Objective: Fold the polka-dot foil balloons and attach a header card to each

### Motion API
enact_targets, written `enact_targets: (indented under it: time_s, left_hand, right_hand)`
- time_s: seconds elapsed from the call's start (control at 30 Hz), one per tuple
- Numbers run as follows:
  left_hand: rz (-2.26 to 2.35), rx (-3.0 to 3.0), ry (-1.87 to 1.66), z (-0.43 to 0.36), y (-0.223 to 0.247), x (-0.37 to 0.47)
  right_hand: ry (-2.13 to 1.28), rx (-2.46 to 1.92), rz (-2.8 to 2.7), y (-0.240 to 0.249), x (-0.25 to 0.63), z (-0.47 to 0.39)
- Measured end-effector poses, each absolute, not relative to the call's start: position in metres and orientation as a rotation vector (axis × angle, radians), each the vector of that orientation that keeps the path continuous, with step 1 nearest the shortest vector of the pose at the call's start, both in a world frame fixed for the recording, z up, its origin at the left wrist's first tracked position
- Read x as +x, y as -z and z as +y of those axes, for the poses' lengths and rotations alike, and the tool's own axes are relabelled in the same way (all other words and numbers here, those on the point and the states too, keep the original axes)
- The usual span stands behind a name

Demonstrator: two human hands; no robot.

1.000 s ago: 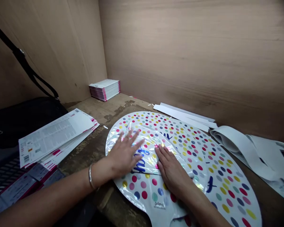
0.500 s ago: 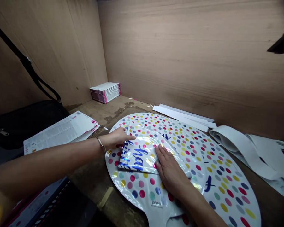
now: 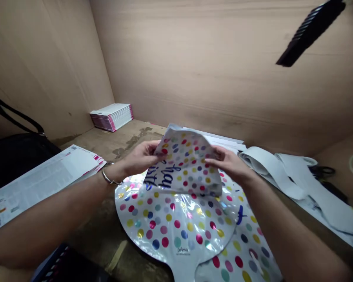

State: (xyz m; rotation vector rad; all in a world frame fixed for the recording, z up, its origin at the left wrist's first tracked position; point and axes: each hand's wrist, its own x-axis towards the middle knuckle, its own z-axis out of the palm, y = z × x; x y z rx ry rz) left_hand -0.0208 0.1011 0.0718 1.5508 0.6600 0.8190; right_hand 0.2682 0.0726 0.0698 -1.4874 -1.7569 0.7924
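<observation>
A folded polka-dot foil sheet (image 3: 188, 168) with blue lettering is raised and tilted between my hands. My left hand (image 3: 144, 156) pinches its left edge, thumb in front. On the right edge my right hand (image 3: 228, 162) is closed, its thumb on the near face and its other fingers partly hidden behind. Beneath lies a flat round polka-dot foil balloon (image 3: 170, 223), its white neck toward me and "primo" printed near it. Another dotted balloon (image 3: 238, 254) shows under it at the right, partly covered by my right forearm.
White and pink cards (image 3: 113, 116) are stacked in the back left corner. Printed sheets (image 3: 47, 180) and a black bag (image 3: 17, 156) lie left. White strips (image 3: 288, 176) and dark scissors (image 3: 325, 171) are at the right. A black object (image 3: 312, 31) hangs upper right.
The folded sheet has come up off the balloons. My left hand has closed on its left edge, and my right hand has gone from lying flat on it to gripping its right edge.
</observation>
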Motion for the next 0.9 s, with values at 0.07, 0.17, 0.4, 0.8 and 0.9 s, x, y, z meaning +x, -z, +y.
enact_targets:
  time_s: [0.07,0.17,0.4,0.8,0.9]
  left_hand:
    - [0.636,1.771,-0.909,0.097,-0.085,-0.018]
    - [0.725,2.181,-1.048,0.084,-0.076,-0.025]
    - [0.570,2.688,-0.422,0.044,0.018,-0.051]
    - [1.148,2.378,-0.524,0.018,0.016,-0.055]
    - [1.353,2.261,-0.503,0.018,0.011,-0.045]
  right_hand:
    - [-0.824,-1.389,-1.797,-0.093,0.277,0.067]
    - [-0.265,-1.395,-1.861,-0.095,0.274,0.027]
    - [-0.216,-1.373,-2.421,-0.004,0.255,-0.065]
    - [-0.791,-1.723,-2.020,-0.013,0.255,-0.061]
    - [-0.896,-1.925,-1.811,-0.015,0.250,-0.054]
